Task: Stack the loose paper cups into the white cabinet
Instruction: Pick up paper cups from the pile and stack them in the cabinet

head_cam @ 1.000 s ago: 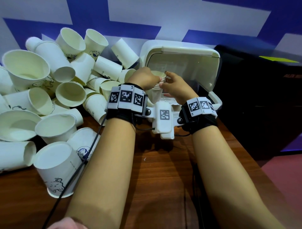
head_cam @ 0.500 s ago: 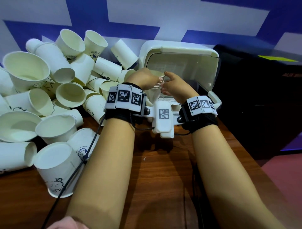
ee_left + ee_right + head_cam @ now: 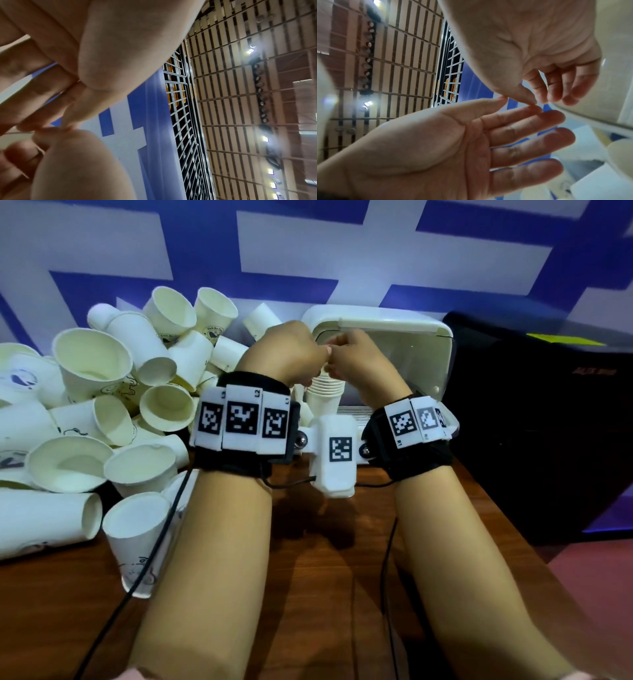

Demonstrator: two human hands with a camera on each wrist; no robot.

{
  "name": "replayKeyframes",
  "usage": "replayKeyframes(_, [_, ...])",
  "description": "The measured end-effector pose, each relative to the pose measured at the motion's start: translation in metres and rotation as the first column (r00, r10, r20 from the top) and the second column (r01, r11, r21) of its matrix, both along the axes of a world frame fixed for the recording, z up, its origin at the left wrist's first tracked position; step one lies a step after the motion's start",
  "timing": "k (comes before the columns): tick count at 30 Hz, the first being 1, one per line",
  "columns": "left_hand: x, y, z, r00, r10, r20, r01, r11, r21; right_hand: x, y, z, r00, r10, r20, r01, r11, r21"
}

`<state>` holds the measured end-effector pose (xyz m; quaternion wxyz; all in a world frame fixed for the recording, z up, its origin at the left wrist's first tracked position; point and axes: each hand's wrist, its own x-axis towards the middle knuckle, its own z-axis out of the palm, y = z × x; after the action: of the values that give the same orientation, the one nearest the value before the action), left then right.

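Both hands [image 3: 325, 356] lifted off cup stack [image 3: 326, 392], fingers loose

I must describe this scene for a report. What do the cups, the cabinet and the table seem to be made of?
Cups: thin paper, matte cream, with rolled rims and small printed marks.
Cabinet: probably moulded plastic, smooth white, rounded corners, slight sheen.
Table: wood or wood veneer, reddish brown with visible grain and a soft gloss.

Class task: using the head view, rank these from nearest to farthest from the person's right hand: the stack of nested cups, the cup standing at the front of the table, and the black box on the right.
From the right hand:
1. Stack of nested cups, just below the hand, at the white cabinet.
2. Black box, off to the right.
3. Front cup, far left, near the table's front.
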<state>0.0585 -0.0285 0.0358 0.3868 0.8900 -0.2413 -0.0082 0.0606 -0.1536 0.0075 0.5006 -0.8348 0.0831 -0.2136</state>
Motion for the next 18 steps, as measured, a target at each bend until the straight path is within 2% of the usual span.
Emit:
replayKeyframes(3, [-0.015,0.022,0.01,0.994,0.065,0.085,-0.071,0.995,0.067,-0.012,0.022,0.007,0.992,0.125,0.028,-0.126,0.99,0.061])
replayKeyframes(7, [-0.04,0.063,0.025,0.981,0.097,0.168,-0.121,0.983,0.137,-0.024,0.056,0.009,0.965,0.26,0.04,-0.261,0.964,0.043])
replayKeyframes(12, [-0.061,0.111,0.033,0.987,0.099,0.127,-0.118,0.982,0.151,-0.035,0.095,0.001,0.9,0.435,-0.011,-0.435,0.9,-0.013])
replayKeyframes(18, [-0.055,0.168,0.01,0.977,0.214,0.025,-0.215,0.972,0.094,-0.043,0.131,-0.022,0.849,0.504,-0.159,-0.521,0.848,-0.091])
